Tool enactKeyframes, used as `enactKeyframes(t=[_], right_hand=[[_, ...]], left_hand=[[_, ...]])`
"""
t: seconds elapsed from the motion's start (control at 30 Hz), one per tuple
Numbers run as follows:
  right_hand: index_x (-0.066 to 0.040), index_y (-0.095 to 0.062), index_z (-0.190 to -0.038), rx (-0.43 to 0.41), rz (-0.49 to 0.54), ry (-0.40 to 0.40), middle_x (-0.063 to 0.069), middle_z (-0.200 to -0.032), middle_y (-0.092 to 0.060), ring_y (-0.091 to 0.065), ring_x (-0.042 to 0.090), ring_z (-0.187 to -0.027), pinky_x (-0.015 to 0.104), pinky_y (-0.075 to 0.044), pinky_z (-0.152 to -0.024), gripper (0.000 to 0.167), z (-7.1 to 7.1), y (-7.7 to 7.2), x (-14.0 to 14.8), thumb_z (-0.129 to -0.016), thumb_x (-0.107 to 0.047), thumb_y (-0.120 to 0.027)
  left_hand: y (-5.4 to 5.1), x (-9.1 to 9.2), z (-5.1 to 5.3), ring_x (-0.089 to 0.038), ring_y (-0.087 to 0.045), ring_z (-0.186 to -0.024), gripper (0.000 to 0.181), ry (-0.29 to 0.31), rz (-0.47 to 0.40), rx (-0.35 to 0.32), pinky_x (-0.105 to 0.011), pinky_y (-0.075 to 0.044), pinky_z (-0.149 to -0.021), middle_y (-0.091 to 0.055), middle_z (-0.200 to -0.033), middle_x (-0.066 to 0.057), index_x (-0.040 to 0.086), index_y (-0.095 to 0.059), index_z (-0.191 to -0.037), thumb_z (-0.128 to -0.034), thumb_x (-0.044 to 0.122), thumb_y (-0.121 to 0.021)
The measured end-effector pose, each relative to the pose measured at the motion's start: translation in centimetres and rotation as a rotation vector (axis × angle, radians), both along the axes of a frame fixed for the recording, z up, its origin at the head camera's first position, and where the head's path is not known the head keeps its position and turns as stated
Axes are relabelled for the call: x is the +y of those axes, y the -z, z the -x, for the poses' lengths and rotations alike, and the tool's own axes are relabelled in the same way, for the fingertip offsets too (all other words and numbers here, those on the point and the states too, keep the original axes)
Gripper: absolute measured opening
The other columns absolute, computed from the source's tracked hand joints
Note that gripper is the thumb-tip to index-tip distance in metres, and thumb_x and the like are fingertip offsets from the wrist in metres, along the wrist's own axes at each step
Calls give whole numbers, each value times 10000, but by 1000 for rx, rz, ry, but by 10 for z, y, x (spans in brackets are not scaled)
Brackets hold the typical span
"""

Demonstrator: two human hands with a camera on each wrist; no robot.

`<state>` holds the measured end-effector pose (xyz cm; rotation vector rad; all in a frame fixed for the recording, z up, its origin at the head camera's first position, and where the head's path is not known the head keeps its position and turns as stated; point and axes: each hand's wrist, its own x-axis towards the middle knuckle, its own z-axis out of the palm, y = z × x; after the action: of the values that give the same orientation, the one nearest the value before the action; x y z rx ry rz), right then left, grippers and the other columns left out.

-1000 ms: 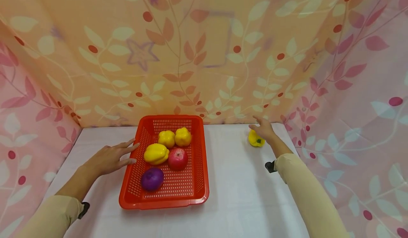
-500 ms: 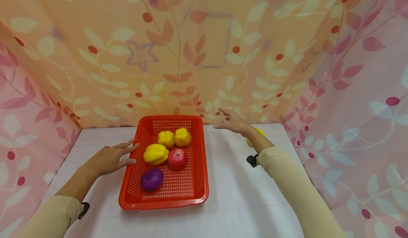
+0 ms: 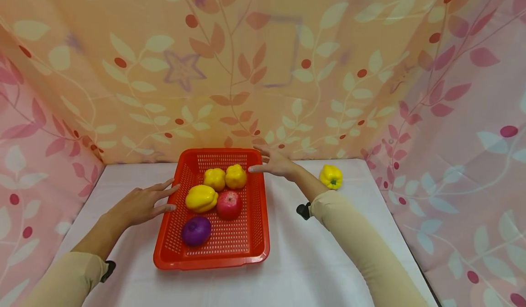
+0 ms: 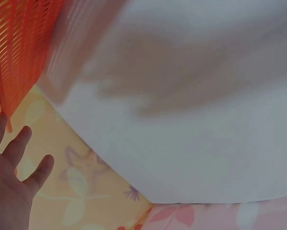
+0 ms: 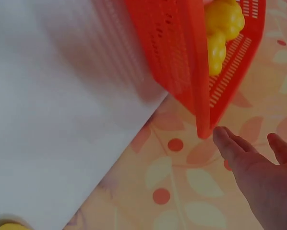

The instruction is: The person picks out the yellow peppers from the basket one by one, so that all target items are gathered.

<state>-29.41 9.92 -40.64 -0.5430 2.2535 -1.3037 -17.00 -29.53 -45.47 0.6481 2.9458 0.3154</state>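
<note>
A red plastic basket stands on the white table, left of the middle. Inside it lie several yellow bell peppers, a pinkish-red pomegranate-like fruit and a round purple onion-like vegetable. My left hand is at the basket's left rim, fingers extended and spread; whether it touches the rim I cannot tell. At the far right corner of the basket, my right hand reaches over the rim with its fingers spread, close to a yellow pepper and holding nothing. Another yellow bell pepper sits alone on the table at the right.
The table has a white cloth. Floral curtains rise right behind its back edge and along both sides. A black strap piece shows at the right wrist, and the left wrist bears a similar one.
From above the lone yellow pepper, my right hand has swept left to the basket's far right rim, carrying nothing. That pepper stays in place, now fully visible. My left hand has not moved.
</note>
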Motion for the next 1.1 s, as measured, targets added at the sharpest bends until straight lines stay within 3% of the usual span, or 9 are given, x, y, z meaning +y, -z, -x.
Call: enactKeyframes(t=[0.2, 0.47, 0.73, 1.1], right_hand=[[-197, -284, -1582, -65, -7, 58, 238, -1576, -287, -323, 428, -1423, 570, -367, -1099, 894, -1, 11, -20, -856, -380, -775], [-143, -216, -1594, -285, 117, 137, 238, -1582, -266, -450, 413, -1351, 608, -422, -1024, 880, -2, 22, -37, -905, -313, -737], [-137, -161, -1604, -389, 113, 175, 178, -1634, -160, -304, 441, -1431, 656, -448, -961, 940, -2, 31, -53, -904, -458, -700], [-166, -169, -1603, -470, 133, 282, 162, -1615, -205, -333, 450, -1399, 653, -493, -888, 911, 0, 39, -62, -913, -449, -693]], left_hand=[[1, -1, -2, -453, -529, -1265, 697, -8, -9, -11, -709, -417, -935, -387, -1548, -199, 127, -476, -1485, -932, 524, -625], [1, 0, -1, -464, -526, -1262, 692, -2, -11, -3, -700, -427, -929, -397, -1538, -209, 119, -481, -1481, -936, 521, -621], [0, -1, -1, -450, -518, -1277, 697, -11, -6, -11, -702, -419, -938, -386, -1549, -197, 126, -471, -1489, -939, 531, -609], [-1, 0, 0, -467, -523, -1263, 703, -17, -8, -18, -706, -413, -943, -381, -1552, -198, 119, -470, -1487, -937, 533, -612]])
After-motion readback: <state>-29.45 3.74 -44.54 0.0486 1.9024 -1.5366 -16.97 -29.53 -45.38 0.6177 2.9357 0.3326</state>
